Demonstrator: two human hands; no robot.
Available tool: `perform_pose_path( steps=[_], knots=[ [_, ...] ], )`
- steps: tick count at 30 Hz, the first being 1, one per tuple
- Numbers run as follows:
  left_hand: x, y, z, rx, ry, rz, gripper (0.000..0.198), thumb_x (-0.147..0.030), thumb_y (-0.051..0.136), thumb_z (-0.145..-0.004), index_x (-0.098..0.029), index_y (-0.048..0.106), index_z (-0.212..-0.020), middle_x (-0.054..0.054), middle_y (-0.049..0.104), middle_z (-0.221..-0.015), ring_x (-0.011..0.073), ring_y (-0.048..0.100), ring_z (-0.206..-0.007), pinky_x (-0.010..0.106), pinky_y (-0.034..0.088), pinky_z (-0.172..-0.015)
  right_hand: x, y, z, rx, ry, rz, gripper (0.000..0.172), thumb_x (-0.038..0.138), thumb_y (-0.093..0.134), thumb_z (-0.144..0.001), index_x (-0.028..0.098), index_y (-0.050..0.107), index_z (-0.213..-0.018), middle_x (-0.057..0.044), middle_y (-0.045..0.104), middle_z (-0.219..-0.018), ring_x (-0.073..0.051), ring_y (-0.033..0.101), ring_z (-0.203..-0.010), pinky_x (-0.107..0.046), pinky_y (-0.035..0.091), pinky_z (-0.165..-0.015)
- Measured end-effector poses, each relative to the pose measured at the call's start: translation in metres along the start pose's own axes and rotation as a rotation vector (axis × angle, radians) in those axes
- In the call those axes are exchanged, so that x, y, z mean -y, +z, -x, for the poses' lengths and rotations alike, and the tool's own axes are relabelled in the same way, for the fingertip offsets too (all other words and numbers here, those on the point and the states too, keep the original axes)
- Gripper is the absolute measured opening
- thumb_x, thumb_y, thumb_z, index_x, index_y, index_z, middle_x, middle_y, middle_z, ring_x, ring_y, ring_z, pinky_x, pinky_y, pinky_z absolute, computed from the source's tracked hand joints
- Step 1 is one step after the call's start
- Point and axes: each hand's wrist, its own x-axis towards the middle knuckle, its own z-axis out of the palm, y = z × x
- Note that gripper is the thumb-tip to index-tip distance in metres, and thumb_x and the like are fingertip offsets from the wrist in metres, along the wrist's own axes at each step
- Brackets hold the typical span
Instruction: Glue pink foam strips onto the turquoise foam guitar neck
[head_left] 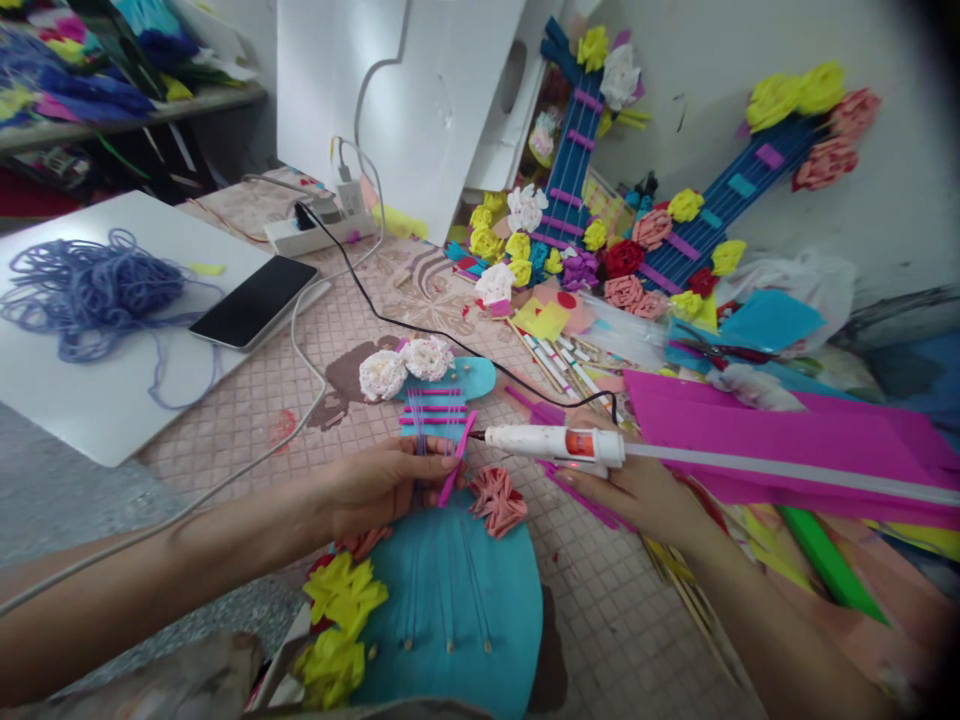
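My left hand (390, 478) pinches a magenta paper strip (457, 462) between thumb and fingers, above the neck of a turquoise paper guitar (465, 590). My right hand (637, 492) grips a white glue gun (529, 443), its fingers partly hidden behind the body. The gun's dark nozzle points left, right at the strip; whether it touches I cannot tell. A long glue stick (780, 470) sticks out of its back. Thread strings run along the guitar, with pink bars across the neck. White paper flowers (405, 365), a salmon flower (499, 500) and yellow flowers (343, 600) decorate it.
Two blue flowered guitars (574, 150) (739, 195) lean on the wall. Magenta sheets (787, 430) and paper scraps lie at right. A black cable (397, 322) crosses the table from a power strip (307, 235). Purple yarn (97, 290) and a phone (255, 300) lie at left.
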Motion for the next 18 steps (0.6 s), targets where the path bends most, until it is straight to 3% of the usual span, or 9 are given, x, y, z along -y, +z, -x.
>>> perform_pose_path(
  steps=[4,9,18],
  knots=[
    [-0.0004,0.0013,0.0007,-0.020,-0.007,-0.002,0.008,-0.005,0.066,-0.076,-0.013,0.063,-0.076,0.002,0.065,-0.069,0.0087,0.059,-0.058,0.018,0.048,-0.058,0.0014,-0.0014,0.0001,-0.035,-0.014,-0.012,0.027,0.046,0.047,-0.090,0.022,0.050,-0.079,-0.004,0.056,-0.079,-0.022,0.057,-0.081,-0.031,0.046,-0.067],
    [-0.0008,0.0011,0.0011,-0.022,0.000,-0.002,0.009,-0.005,0.067,-0.075,-0.013,0.063,-0.076,0.001,0.065,-0.068,0.0081,0.059,-0.057,0.018,0.047,-0.059,0.0018,-0.0005,-0.0015,0.044,-0.020,0.000,0.027,0.046,0.046,-0.091,0.022,0.049,-0.080,-0.004,0.058,-0.084,-0.021,0.057,-0.080,-0.033,0.047,-0.072],
    [0.0000,-0.0016,-0.0005,-0.021,-0.008,-0.015,0.010,-0.006,0.068,-0.075,-0.013,0.061,-0.077,0.000,0.063,-0.067,0.0080,0.058,-0.057,0.017,0.045,-0.057,-0.0047,0.0038,-0.0040,-0.061,0.005,0.024,0.029,0.047,0.046,-0.090,0.020,0.057,-0.086,-0.006,0.063,-0.089,-0.023,0.061,-0.083,-0.035,0.049,-0.073]
  ],
)
